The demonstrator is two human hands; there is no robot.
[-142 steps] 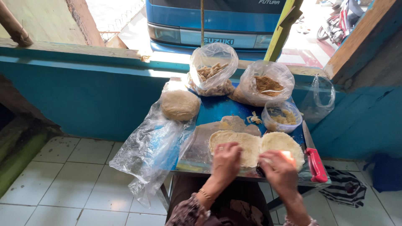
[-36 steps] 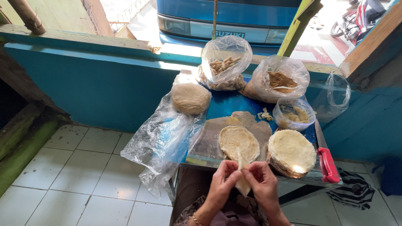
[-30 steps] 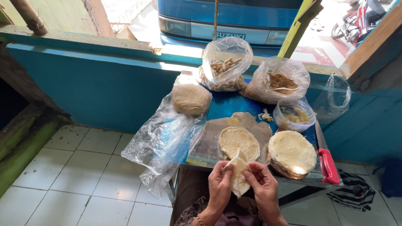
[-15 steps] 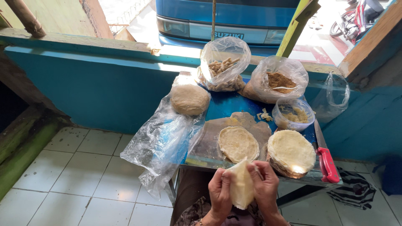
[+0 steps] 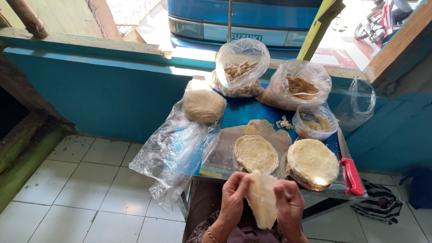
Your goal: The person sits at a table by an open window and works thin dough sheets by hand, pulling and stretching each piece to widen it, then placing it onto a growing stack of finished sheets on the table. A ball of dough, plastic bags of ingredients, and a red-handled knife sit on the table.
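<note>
We hold the thin dough sheet between our left hand and right hand, fingers pinching both its sides.

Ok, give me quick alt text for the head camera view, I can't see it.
Both hands, left hand and right hand, hold a thin dough sheet at the near edge of a blue table. Behind it lie a flat dough round and a stack of rounds.
</note>
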